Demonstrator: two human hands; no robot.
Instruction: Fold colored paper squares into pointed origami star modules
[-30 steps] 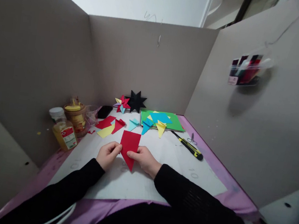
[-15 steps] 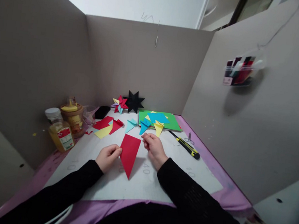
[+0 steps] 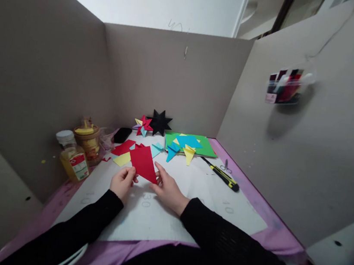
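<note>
A red sheet of paper (image 3: pixel 143 163) with a pointed lower right corner is held up over the white board. My left hand (image 3: pixel 123 182) pinches its lower left edge between thumb and fingers. At the pointed corner, my right hand (image 3: pixel 169 190) has the paper between thumb and fingers, with the index finger raised apart. Beyond the sheet lie folded paper pieces: a light blue one (image 3: pixel 157 149), a blue one (image 3: pixel 172 151) and a yellow one (image 3: pixel 189 154). The sheet partly covers a folded red piece behind it.
A box cutter (image 3: pixel 221 176) and small scissors (image 3: pixel 226 167) lie at the right. On the left stand a bottle (image 3: pixel 72 160) and a jar (image 3: pixel 88 142). Paper stars (image 3: pixel 160 123) and green sheets (image 3: pixel 208 145) are at the back. Grey panels (image 3: pixel 171 75) enclose three sides.
The red sheet has moved up and left and turned, its point now toward the right. My right hand has come down and left from beside the sheet to its pointed corner.
</note>
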